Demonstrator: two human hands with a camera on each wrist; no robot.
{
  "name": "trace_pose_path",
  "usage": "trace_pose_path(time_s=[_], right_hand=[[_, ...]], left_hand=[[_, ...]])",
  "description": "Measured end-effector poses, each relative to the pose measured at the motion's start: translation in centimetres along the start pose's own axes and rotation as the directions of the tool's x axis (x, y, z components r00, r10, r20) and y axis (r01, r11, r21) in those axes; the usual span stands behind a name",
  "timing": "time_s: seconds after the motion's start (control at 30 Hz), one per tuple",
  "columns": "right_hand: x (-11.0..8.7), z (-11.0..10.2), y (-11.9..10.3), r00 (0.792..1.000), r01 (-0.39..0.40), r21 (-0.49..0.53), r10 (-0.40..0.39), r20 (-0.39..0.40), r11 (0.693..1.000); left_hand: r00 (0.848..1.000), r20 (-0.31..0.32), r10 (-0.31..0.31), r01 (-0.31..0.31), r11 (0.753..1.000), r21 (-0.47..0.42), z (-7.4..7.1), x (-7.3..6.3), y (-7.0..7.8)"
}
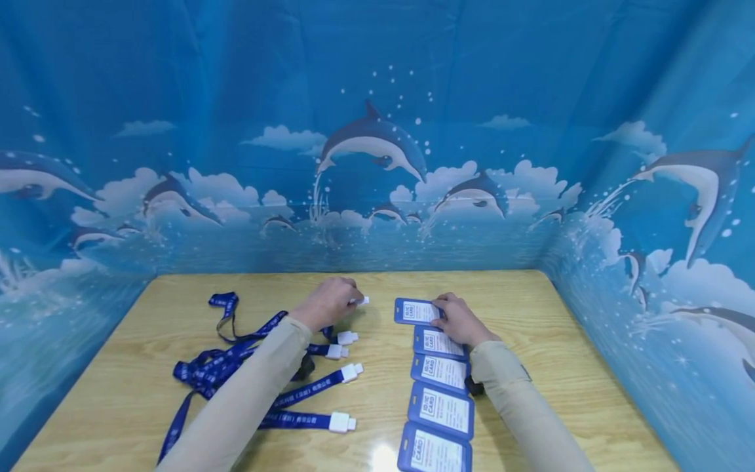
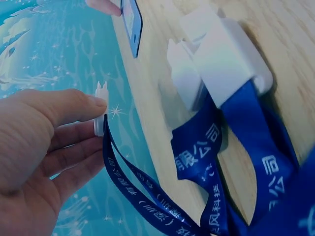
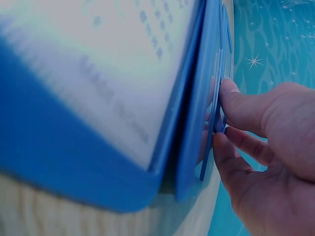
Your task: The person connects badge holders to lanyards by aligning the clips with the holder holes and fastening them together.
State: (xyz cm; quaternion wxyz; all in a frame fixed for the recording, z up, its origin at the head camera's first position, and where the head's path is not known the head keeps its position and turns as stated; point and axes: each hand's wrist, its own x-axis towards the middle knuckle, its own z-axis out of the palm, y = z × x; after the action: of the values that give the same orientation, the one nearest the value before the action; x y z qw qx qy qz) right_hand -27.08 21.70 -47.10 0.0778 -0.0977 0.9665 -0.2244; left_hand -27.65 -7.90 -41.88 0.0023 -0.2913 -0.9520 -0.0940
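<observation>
Wood-grain surface (image 1: 513,301), with blue lanyards (image 1: 299,393) on my left and a column of blue card holders (image 1: 441,410) on my right.
Nearest me, one lanyard lies straight, its white buckle (image 1: 341,422) pointing right; three more buckles lie farther up, with tangled straps to their left. Four card holders run away from me in line, and beyond them the farthest card holder (image 1: 416,312) sits shifted a little left, its right end pinched between thumb and fingers of my right grip (image 1: 462,321). Roughly level with it but apart, my left grip (image 1: 330,303) pinches a fifth white buckle (image 1: 363,301), its strap trailing down. Behind hangs a blue curtain (image 1: 366,246) printed with dolphins and clouds.
</observation>
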Motion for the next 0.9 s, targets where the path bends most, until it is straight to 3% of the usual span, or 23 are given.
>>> trace_pose_path(time_s=[0.23,0.53,0.73,0.9], right_hand=[[0.2,0.1,-0.3,1.0,0.003,0.032,-0.003,-0.004,0.999],[0.5,0.2,-0.5,1.0,0.016,0.032,-0.016,-0.005,0.999],[0.3,0.4,-0.7,1.0,-0.001,0.053,0.0,0.013,0.999],[0.3,0.5,-0.7,0.999,0.038,0.051,-0.038,0.006,0.998]], left_hand=[[0.999,0.048,0.025,-0.027,0.998,0.054,0.3,0.9,0.6],[0.998,0.034,0.058,-0.059,0.998,0.026,1.3,1.5,0.8],[0.996,0.035,0.08,-0.082,0.995,0.052,2.1,1.8,1.4],[0.996,0.037,0.084,-0.086,0.993,0.074,2.6,2.0,1.7]])
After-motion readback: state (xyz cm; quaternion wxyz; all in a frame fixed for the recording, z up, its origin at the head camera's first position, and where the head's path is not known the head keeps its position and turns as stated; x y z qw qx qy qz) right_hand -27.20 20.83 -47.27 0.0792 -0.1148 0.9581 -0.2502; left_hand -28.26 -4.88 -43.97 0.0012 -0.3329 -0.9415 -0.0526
